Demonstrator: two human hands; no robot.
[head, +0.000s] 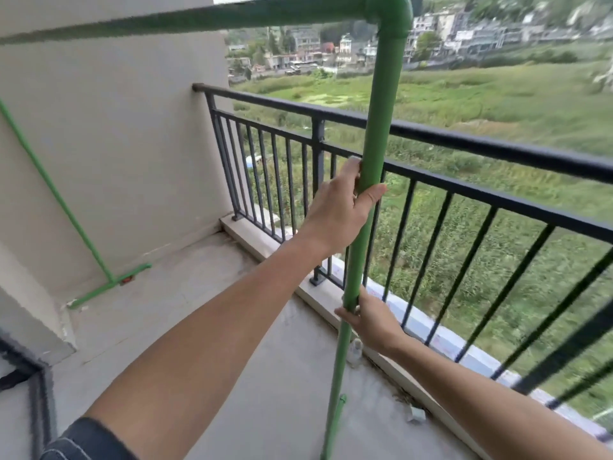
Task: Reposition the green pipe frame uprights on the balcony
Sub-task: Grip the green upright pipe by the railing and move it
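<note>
Both hands are closed around the near green upright (371,134), left hand (341,207) above right hand (371,318); its long axis runs near-vertical, just beside the railing (464,141).

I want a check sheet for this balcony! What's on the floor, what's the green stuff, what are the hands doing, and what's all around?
Surface: bare concrete balcony floor, dusty, with a raised curb along the railing.
Job's things: near green upright joined by an elbow to a top pipe; far upright leans by the wall on a T-shaped foot.
Clutter: small pale scrap and a pale object beside the curb; short green stub.
Hands: left hand grips the near upright high; right hand grips it lower.
Cables: nothing seen.
Surroundings: dark metal railing, grey wall, grassy field, distant buildings.
</note>
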